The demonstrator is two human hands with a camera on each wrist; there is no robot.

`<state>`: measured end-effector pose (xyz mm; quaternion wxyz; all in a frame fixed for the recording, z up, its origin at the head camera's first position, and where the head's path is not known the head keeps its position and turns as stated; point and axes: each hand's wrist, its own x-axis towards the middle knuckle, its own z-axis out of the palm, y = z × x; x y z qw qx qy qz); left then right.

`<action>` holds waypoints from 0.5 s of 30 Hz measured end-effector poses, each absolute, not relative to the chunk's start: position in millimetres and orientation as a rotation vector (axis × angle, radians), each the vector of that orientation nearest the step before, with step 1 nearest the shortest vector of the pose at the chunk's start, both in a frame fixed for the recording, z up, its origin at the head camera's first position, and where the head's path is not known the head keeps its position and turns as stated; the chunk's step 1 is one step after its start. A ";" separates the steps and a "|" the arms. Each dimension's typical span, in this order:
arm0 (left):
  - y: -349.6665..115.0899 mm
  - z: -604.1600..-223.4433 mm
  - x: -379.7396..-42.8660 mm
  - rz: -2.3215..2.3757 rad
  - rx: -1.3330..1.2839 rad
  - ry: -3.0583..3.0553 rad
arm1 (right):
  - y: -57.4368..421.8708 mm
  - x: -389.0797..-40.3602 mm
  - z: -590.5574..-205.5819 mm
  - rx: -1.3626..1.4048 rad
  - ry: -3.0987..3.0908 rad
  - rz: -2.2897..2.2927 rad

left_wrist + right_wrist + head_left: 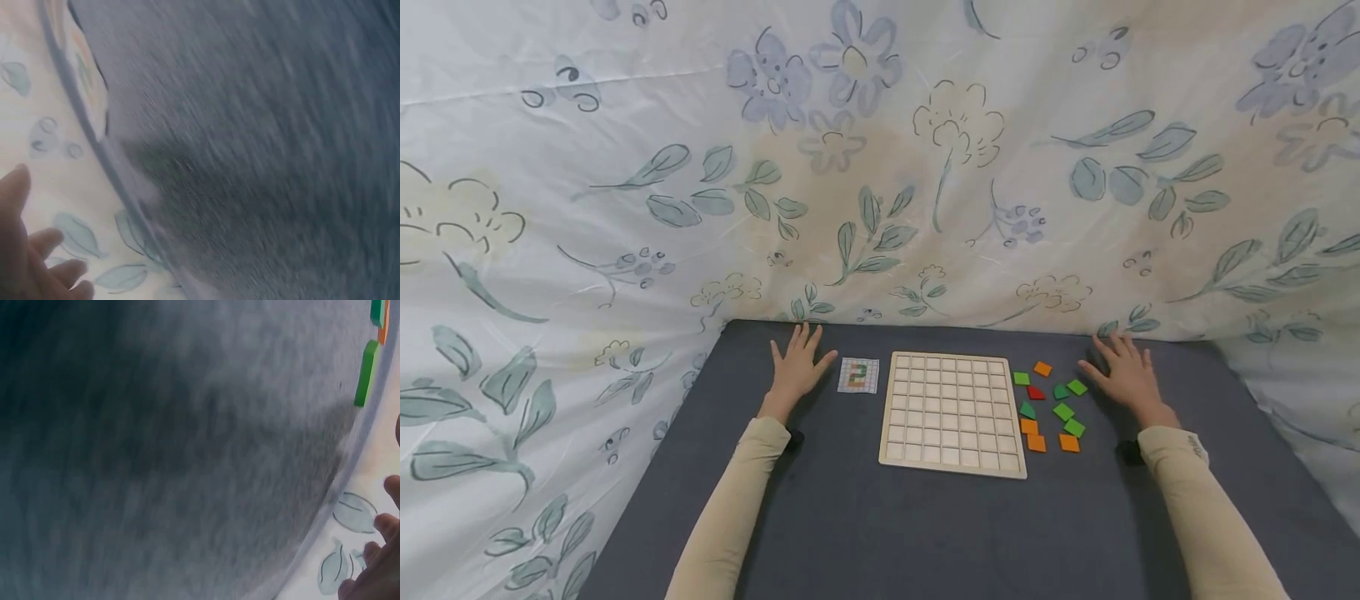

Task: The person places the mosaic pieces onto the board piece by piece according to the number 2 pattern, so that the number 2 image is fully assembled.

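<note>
My left hand [796, 371], fingers spread, is at the far left of the dark table, holding nothing. Just right of it lies a small printed card [858, 376] with a coloured pattern on a grid. In the middle sits a square wooden grid board [952, 412] with bare cells. Loose tiles lie beside its right edge: several orange squares [1036, 443], several light green squares [1063, 412], a red piece [1035, 393] and dark green pieces [1027, 410]. Right of these my right hand [1126, 377] is spread with nothing in it. In the right wrist view a green tile [366, 374] stands out near its fingers.
A dark grey cloth [925, 533] covers the table. Behind it and at both sides hangs a pale curtain [880, 183] with flowers and leaves. A dark band [795, 441] shows at the left wrist, and another [1130, 452] at the right.
</note>
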<state>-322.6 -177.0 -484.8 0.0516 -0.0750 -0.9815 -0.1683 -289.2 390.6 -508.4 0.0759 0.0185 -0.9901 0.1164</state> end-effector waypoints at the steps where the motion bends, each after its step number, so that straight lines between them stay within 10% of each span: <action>1: -175.0 -485.0 -320.9 -0.524 -0.233 -2.992 | 389.4 -289.3 -508.8 0.069 -2.974 0.338; 15: -150.9 -487.0 -296.6 -0.624 -0.312 -3.032 | 366.1 -297.8 -510.7 0.167 -3.010 0.473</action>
